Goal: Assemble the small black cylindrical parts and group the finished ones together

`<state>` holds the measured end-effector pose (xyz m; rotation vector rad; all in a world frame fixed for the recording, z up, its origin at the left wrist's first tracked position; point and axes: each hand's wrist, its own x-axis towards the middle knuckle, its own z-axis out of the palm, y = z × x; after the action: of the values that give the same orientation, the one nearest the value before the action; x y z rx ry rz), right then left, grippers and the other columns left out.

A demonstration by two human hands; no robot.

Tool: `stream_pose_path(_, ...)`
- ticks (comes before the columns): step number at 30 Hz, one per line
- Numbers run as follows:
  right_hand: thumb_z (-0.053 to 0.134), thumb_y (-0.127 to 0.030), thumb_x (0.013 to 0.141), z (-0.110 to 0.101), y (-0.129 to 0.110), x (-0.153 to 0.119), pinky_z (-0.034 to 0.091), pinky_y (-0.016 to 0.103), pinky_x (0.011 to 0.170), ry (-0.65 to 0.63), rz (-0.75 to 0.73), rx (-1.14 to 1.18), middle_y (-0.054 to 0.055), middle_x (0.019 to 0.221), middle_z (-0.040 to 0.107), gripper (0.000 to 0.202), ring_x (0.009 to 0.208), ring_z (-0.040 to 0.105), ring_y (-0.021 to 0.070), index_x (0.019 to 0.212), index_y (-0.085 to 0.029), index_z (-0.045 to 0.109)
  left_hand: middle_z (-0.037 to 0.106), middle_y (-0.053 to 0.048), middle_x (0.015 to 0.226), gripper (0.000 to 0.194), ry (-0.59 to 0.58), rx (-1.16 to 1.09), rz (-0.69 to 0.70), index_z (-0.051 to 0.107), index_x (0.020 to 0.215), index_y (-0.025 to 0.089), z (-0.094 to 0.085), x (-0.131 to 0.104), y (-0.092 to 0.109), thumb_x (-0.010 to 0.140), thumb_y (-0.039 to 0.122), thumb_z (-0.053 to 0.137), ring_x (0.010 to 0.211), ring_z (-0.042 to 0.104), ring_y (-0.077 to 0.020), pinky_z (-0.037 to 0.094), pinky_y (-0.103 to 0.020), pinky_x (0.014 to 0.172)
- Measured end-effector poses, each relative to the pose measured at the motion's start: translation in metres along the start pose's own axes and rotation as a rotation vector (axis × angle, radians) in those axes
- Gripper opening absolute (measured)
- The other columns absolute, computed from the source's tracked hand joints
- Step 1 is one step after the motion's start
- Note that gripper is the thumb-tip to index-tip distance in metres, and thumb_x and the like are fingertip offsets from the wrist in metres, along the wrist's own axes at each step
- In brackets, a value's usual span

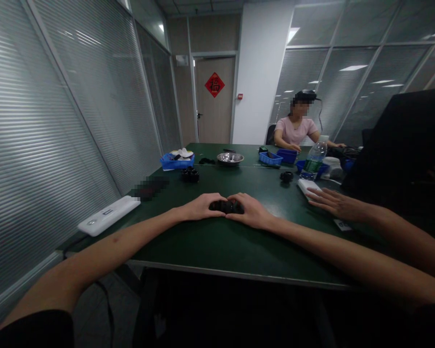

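Both of my arms reach forward over the green tabletop (217, 241). My left hand (204, 206) is closed around the left end of a small dark black object (226, 207), thumb and fingers curved about it. My right hand (252, 211) grips the right end of it the same way, and the fingertips of the two hands almost meet. The object lies low, at or just over the tabletop. Whether it is one piece or two touching pieces, I cannot tell; its kind does not show, and my fingers hide its ends.
A co-worker's hand (335, 203) rests by a white box (309, 187) at right, near a water bottle (314, 159). Black parts (190, 174), a metal bowl (230, 159) and blue trays (177, 162) stand farther back. A white power bank-like device (109, 215) lies left. Another person (297, 128) sits opposite.
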<state>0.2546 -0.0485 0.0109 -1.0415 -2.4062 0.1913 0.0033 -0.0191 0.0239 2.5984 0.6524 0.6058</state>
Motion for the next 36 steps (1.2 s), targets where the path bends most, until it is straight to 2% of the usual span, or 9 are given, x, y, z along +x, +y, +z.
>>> stream_pose_path(2,0.073,-0.052,0.089,-0.0012,-0.0007,0.0003,0.051,0.04,0.085,0.008,0.006,0.033,0.01,0.112,0.068,0.049,0.099,0.063,0.0259,0.124,-0.02,0.064,0.067,-0.008,0.112,0.043,0.001,-0.001,0.006,0.065,0.123,0.017,-0.0002,0.0,0.0004,0.092,0.046,0.071,0.102,0.063,-0.022,0.048,-0.033,0.089)
stream_pose_path(6,0.058,-0.05,0.101,-0.0033,-0.001,0.0013,0.052,0.036,0.081,0.094,0.044,0.148,0.008,0.112,0.069,0.038,0.093,0.065,0.0208,0.125,-0.022,0.063,0.066,-0.007,0.109,0.042,0.003,0.009,-0.001,0.066,0.12,0.016,-0.0006,-0.0002,0.002,0.092,0.047,0.07,0.098,0.063,-0.0214,0.048,-0.032,0.086)
stream_pose_path(8,0.062,-0.05,0.098,-0.0022,-0.0006,0.0011,0.052,0.036,0.081,0.09,0.046,0.122,0.008,0.111,0.069,0.038,0.093,0.065,0.0215,0.124,-0.021,0.064,0.066,-0.007,0.109,0.042,0.003,0.007,-0.002,0.066,0.12,0.017,-0.0006,-0.0004,0.002,0.092,0.048,0.071,0.099,0.063,-0.0214,0.048,-0.032,0.086)
stream_pose_path(11,0.073,-0.052,0.09,0.0,-0.0007,0.0,0.051,0.039,0.083,0.019,0.016,0.024,0.01,0.11,0.069,0.046,0.097,0.063,0.0252,0.122,-0.02,0.065,0.066,-0.008,0.113,0.043,0.001,-0.004,0.003,0.065,0.123,0.017,-0.0003,-0.0006,0.0007,0.092,0.046,0.071,0.103,0.063,-0.0219,0.048,-0.033,0.088)
stream_pose_path(14,0.074,-0.053,0.089,-0.0012,-0.0023,-0.0005,0.051,0.04,0.085,0.016,0.007,0.027,0.01,0.112,0.069,0.048,0.099,0.063,0.0256,0.123,-0.021,0.065,0.066,-0.008,0.112,0.042,0.003,0.002,0.001,0.065,0.123,0.017,-0.0002,-0.0005,-0.0008,0.092,0.046,0.071,0.103,0.064,-0.0223,0.048,-0.033,0.089)
stream_pose_path(19,0.054,-0.051,0.102,-0.0056,-0.0032,0.0011,0.052,0.035,0.081,0.124,0.084,0.162,0.008,0.11,0.07,0.038,0.093,0.066,0.0205,0.124,-0.021,0.064,0.066,-0.008,0.113,0.043,-0.002,0.0,0.005,0.065,0.124,0.017,-0.0006,-0.0003,-0.0001,0.092,0.047,0.07,0.102,0.063,-0.0218,0.049,-0.033,0.088)
stream_pose_path(26,0.078,-0.051,0.085,0.0007,0.0014,0.0005,0.052,0.041,0.089,0.02,0.03,0.035,0.01,0.114,0.069,0.049,0.103,0.064,0.0268,0.122,-0.021,0.066,0.067,-0.008,0.112,0.042,0.001,0.004,0.006,0.065,0.123,0.017,0.0005,-0.0003,-0.0003,0.092,0.045,0.071,0.102,0.064,-0.0219,0.049,-0.033,0.089)
stream_pose_path(33,0.06,-0.053,0.099,-0.0035,0.0005,0.0017,0.054,0.035,0.08,0.111,0.079,0.14,0.009,0.113,0.07,0.041,0.092,0.066,0.021,0.123,-0.021,0.065,0.066,-0.007,0.111,0.044,0.005,0.022,0.013,0.065,0.124,0.018,-0.0005,-0.0005,-0.0006,0.092,0.048,0.071,0.1,0.063,-0.0213,0.048,-0.032,0.086)
stream_pose_path(36,0.07,-0.053,0.091,-0.003,0.0014,0.0011,0.053,0.038,0.084,0.051,0.053,0.082,0.009,0.112,0.07,0.044,0.096,0.066,0.0234,0.122,-0.021,0.066,0.066,-0.008,0.113,0.044,0.0,0.018,0.014,0.064,0.126,0.018,-0.0007,-0.0003,-0.0005,0.093,0.047,0.071,0.103,0.063,-0.0219,0.048,-0.033,0.089)
